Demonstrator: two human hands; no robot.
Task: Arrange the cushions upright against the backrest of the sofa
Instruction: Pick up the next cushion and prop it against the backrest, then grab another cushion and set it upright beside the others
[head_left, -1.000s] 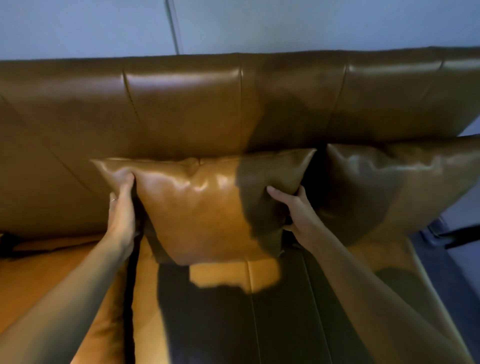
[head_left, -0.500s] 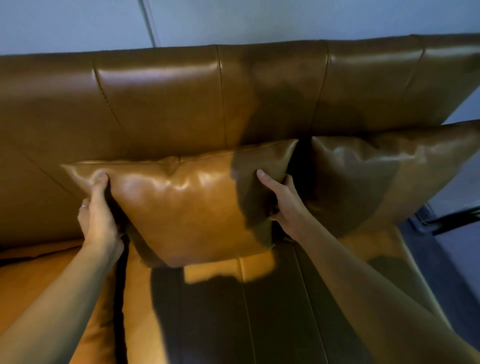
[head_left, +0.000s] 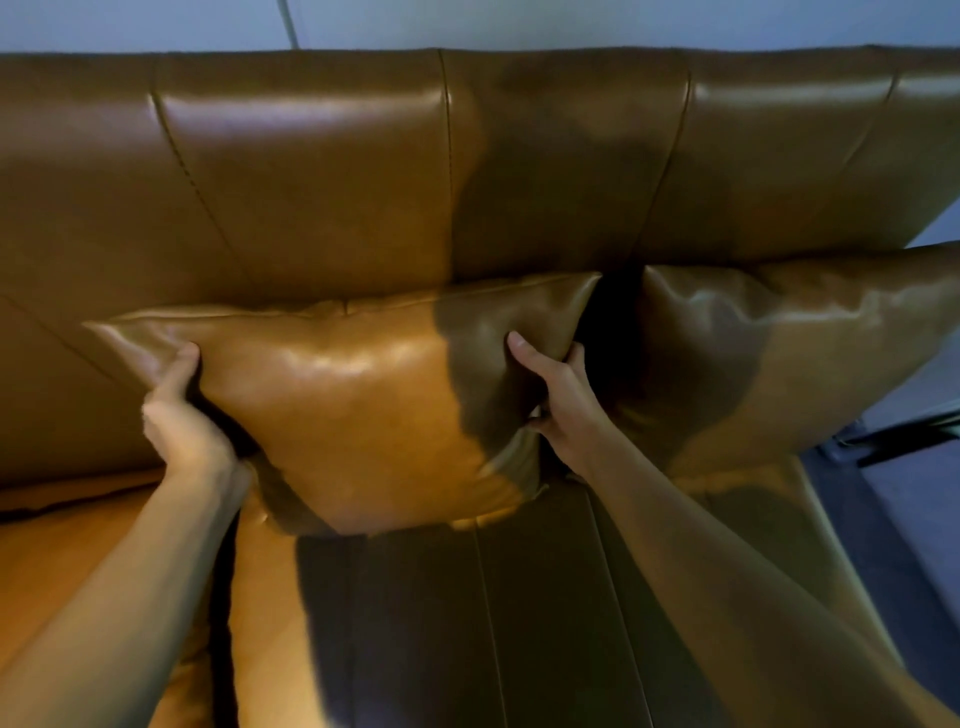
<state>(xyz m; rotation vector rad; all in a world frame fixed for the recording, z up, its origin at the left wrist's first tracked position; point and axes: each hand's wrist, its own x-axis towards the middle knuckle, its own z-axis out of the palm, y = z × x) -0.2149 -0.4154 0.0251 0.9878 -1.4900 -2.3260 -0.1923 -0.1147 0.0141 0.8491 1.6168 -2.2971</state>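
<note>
The fingers (head_left: 519, 345) of the right hand (head_left: 563, 402) and of the left hand (head_left: 182, 410) stay clamped on the side edges of the tan leather cushion (head_left: 353, 410), which now stands lower, its bottom edge on the sofa seat (head_left: 519, 623) against the backrest (head_left: 311, 197), beside the second cushion (head_left: 779, 353) toward the seat's right edge, so I judge it is almost placed.

Both hands grip 1 tan cushion (head_left: 358, 410) upright against the sofa backrest (head_left: 322, 171): left hand (head_left: 182, 415), right hand (head_left: 558, 400). A 2nd cushion (head_left: 769, 353) stands just beside it, toward the sofa's right edge.
</note>
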